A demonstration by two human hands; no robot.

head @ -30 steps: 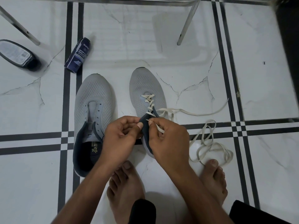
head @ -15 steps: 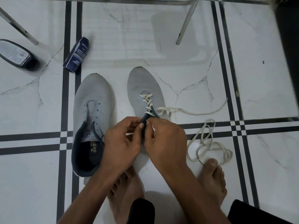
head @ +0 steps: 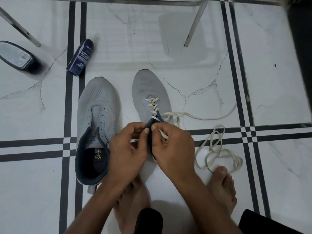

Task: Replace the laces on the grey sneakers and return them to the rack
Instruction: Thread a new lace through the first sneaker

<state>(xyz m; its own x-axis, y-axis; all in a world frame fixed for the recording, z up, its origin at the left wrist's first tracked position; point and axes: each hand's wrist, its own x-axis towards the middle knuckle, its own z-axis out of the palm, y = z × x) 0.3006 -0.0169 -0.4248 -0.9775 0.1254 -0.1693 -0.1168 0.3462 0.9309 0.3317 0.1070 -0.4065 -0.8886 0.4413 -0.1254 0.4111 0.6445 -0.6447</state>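
Grey mesh covers both sneakers, and they stand side by side on the white marble floor [head: 270, 81] with their toes pointing away from me. My left hand [head: 128, 149] and my right hand [head: 172, 146] meet over the right sneaker [head: 150, 88], at its tongue and upper eyelets, so the near half of this shoe is hidden under my hands. My left hand has curled fingers, and the thumb and forefinger pinch the dark edge of the tongue. My right hand is also curled, and it pinches the tip of the cream lace [head: 199, 116], which comes out between my fingers. This lace is already crossed through the far eyelets of the right sneaker. Its free part runs to the right over the floor, beyond my right hand.

Just to the left of my left hand stands the left sneaker [head: 98, 105]. It has no lace, and its dark lining and insole are visible. A second cream lace [head: 217, 154] lies in loose loops on the floor at the right, near my right foot [head: 222, 188].

Farther away on the left, a blue cleaner can [head: 80, 58] lies on a black floor stripe, and a dark brush [head: 18, 56] lies beside a metal leg [head: 20, 29].
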